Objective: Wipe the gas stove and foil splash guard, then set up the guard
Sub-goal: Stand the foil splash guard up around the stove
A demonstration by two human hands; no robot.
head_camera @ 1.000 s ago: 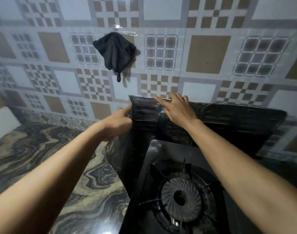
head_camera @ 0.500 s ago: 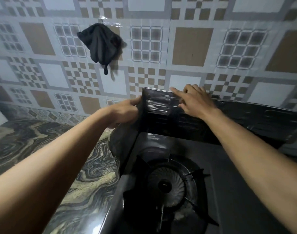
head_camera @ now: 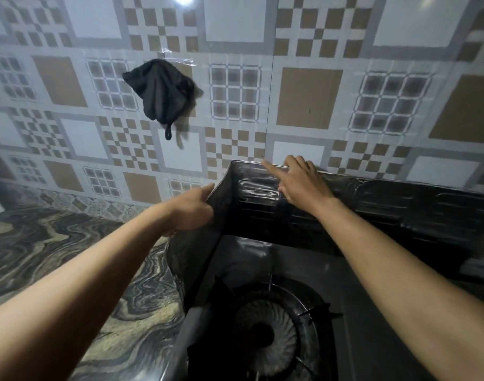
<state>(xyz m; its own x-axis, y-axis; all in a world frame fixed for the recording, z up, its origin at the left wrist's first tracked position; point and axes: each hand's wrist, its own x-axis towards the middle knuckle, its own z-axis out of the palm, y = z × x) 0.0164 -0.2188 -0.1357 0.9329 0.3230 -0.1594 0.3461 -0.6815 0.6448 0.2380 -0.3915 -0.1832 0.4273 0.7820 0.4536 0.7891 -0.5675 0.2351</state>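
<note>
A: What is hidden from you?

B: The gas stove [head_camera: 372,339] is cut off at the bottom edge; only one burner [head_camera: 265,336] shows. The foil splash guard [head_camera: 386,213] is dark, and its right end runs out of view.

A: Surface and room?

B: A marbled countertop [head_camera: 56,257] lies left of the stove. A patterned tile wall [head_camera: 304,97] stands behind, with a black cloth [head_camera: 161,92] hanging on it, apparently from clear tape.

A: Where is the guard relative to your grip?

B: Your left hand [head_camera: 192,211] pinches the guard's left panel at its upper edge, at the fold. Your right hand [head_camera: 301,182] lies flat on the back panel's top edge, fingers spread, clasping nothing. The guard stands behind and left of the burner.
</note>
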